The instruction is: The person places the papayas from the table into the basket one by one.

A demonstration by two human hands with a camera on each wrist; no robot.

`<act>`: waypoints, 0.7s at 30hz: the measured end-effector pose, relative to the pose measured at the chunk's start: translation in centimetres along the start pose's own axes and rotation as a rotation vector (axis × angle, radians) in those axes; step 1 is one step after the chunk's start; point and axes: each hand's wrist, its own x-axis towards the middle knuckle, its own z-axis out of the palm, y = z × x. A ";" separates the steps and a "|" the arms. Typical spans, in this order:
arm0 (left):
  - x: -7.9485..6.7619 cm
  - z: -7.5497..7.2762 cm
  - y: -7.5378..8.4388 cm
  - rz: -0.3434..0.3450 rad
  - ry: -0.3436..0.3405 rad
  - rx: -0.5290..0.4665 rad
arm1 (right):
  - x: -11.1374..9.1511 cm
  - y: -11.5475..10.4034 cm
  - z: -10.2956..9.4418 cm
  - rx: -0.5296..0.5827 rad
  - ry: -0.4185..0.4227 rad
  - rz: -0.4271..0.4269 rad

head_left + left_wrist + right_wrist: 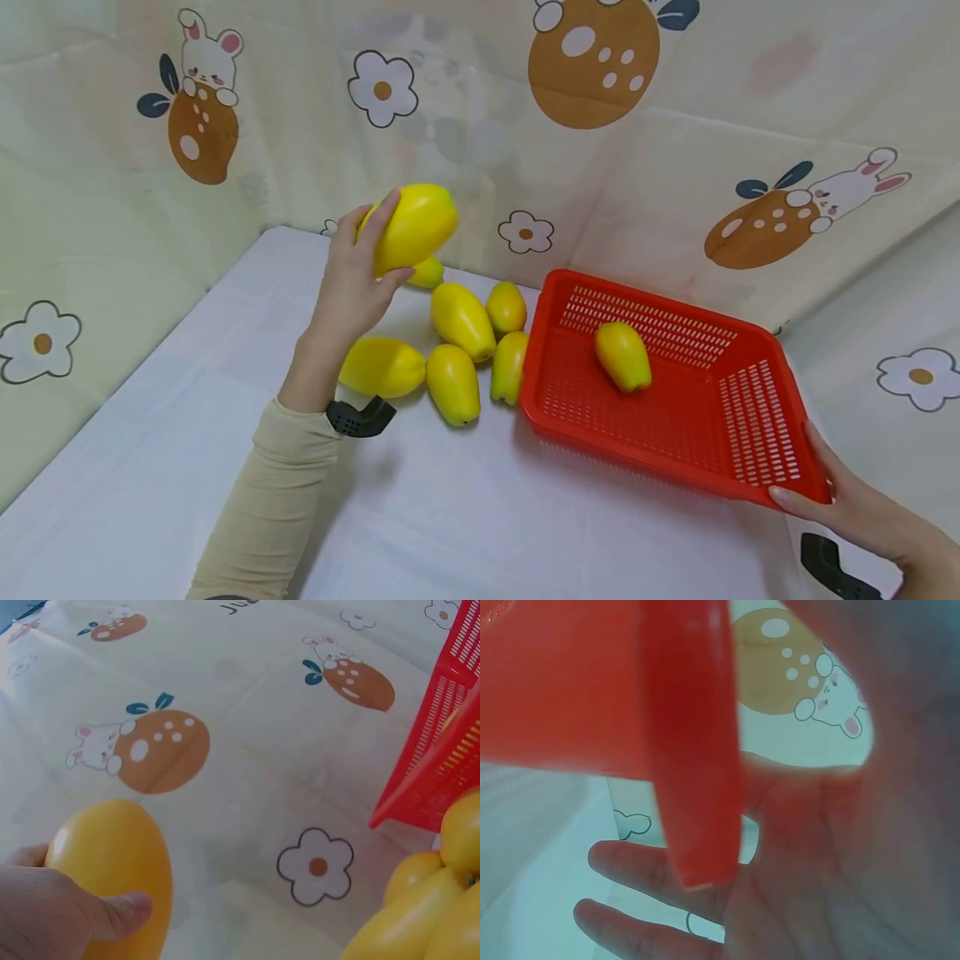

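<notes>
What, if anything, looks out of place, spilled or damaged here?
Nothing stands out. The red perforated plastic basket shows no visible break, and the right hand holds its rim. One smooth yellow oblong fruit lies inside; the left hand grips another yellow fruit. The other yellow fruits lie grouped on the white table, apparently undamaged.

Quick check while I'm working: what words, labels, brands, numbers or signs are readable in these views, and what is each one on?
"Ju", on the printed cloth, left wrist view; a further letter is cut by the top edge, so I can't read it for certain.
Nothing else readable: no lettering shows on the held yellow fruit or the red basket.
</notes>
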 end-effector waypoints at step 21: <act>-1.0 1.1 3.7 0.103 -0.025 -0.053 | 0.0 0.3 0.3 0.001 0.021 -0.041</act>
